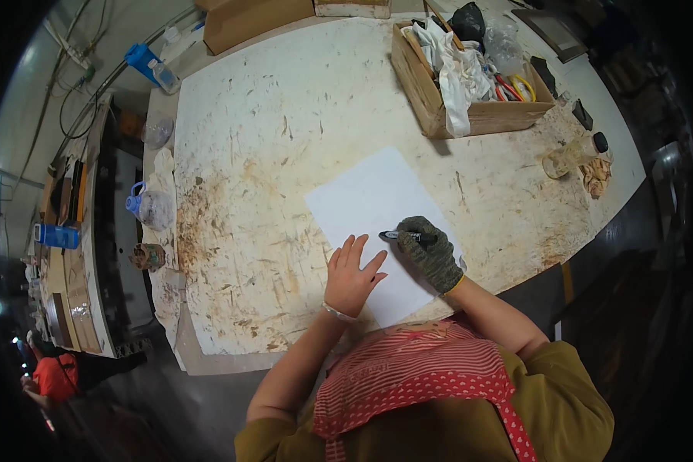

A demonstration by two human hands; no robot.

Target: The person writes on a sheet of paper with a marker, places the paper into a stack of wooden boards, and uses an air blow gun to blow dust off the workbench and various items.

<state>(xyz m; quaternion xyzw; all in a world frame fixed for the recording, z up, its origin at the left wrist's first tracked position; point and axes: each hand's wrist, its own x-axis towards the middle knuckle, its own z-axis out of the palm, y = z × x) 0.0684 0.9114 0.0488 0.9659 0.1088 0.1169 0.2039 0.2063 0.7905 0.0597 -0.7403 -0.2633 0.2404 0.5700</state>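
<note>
A white sheet of paper lies tilted on the stained, pale worktable in front of me. My left hand is bare and rests flat on the sheet's left part, fingers spread, with a band at the wrist. In a dark grey knitted glove, my right hand is closed around a black marker. The marker points left, its tip end just above or on the paper; whether it touches cannot be told. The glove hides the marker's rear part.
At the far right stands a cardboard box with white cloths and red- and yellow-handled tools. A clear bottle with a black cap sits near the right edge. Blue and clear containers line the left edge. A person in red is at lower left.
</note>
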